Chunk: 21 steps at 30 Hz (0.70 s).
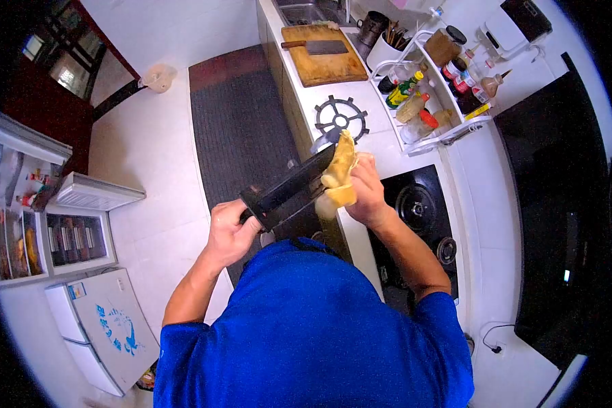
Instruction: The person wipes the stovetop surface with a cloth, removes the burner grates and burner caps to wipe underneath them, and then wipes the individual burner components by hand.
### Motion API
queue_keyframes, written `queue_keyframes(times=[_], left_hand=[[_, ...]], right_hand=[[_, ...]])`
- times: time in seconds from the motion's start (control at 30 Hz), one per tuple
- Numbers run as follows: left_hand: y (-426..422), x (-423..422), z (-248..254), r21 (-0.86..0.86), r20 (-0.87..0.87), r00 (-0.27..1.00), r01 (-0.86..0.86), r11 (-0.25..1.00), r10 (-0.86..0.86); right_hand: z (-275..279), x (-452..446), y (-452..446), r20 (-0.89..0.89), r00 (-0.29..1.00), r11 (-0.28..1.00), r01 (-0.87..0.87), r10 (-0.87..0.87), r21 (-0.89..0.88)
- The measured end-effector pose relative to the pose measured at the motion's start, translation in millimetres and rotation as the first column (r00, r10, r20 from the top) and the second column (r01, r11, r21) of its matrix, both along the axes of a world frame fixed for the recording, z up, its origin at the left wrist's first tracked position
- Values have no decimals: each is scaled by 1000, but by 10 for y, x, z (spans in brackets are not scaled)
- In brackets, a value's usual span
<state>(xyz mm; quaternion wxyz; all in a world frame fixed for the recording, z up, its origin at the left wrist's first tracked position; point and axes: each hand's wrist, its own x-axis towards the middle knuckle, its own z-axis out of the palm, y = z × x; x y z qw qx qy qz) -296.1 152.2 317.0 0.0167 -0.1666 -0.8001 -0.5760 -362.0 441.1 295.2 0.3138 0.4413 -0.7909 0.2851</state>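
In the head view my left hand (232, 231) is closed around the near end of a long black tray-like piece (296, 182). This piece is held up in front of my body, slanting from lower left to upper right. My right hand (366, 187) is closed on a crumpled yellowish cloth (341, 166) at the far end of the black piece. The cloth hangs over that end and hides part of it. Its lower edge is blurred. Both hands are above the floor mat and the counter's edge.
A black gas hob (415, 197) lies to the right of my right hand. Beyond it are a pan support (341, 120), a cutting board (319, 71) with a cleaver (323, 47), and a white rack (415, 144) of bottles. An opened fridge (81, 238) stands at left.
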Motion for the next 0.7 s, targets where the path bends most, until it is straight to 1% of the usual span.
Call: queue_keyframes(times=[0.03,0.07,0.1,0.13,0.17,0.23,0.27,0.3,0.33,0.37,0.4,0.43,0.47,0.5,0.57,0.6,0.63,0.7], left_hand=[[-8,-23,-27,10,18,999,-30,1000,30],[-14,-32,-74,11,14,999,-31,999,31],[-23,-23,-138,-9,-41,998,-55,998,55],[-33,-15,-176,-27,-96,992,-83,996,80],[-59,-8,-183,-25,-94,992,-88,996,85],[-115,-4,-159,-142,-280,960,-53,988,11],[-114,-10,-134,-141,-279,960,-50,989,9],[-102,-23,-89,-160,-317,948,-20,987,-33],[-89,-40,-53,-180,-354,932,12,984,-76],[-76,-62,-31,-177,-355,931,21,984,-84],[-64,-82,-11,-188,-387,910,82,979,-150],[-55,-100,20,-200,-418,882,141,970,-215],[-52,-118,90,-199,-423,874,167,966,-238],[-72,-147,68,-194,-423,875,168,966,-237],[-189,-187,0,-240,-426,852,218,946,-305],[-233,-178,17,-303,-364,870,229,925,-334],[-282,-208,42,-301,-358,874,224,927,-328],[-384,-287,100,-419,-208,899,274,866,-385]], right_hand=[[-84,40,14,161,986,961,77,-34,-267],[-136,79,28,320,947,848,183,-17,-497],[-17,146,16,558,826,611,400,82,-683],[143,88,19,546,810,353,458,213,-816],[225,23,116,511,832,263,454,218,-851],[283,-35,292,490,852,292,429,184,-855],[302,-59,313,561,809,373,473,174,-798],[340,-77,328,629,762,451,512,154,-731],[355,-109,343,736,671,650,519,93,-555],[401,-179,327,717,694,846,341,67,-409],[363,-238,284,772,631,923,253,71,-291],[479,-266,162,745,665,975,131,49,-181],[447,-259,118,889,405,927,204,212,-314],[450,-260,117,891,404,928,206,208,-310],[442,-274,87,757,649,983,74,80,-167],[440,-245,39,743,666,972,126,67,-201],[431,-207,5,747,660,972,121,72,-200],[433,-161,-42,700,713,957,233,-46,-175]])
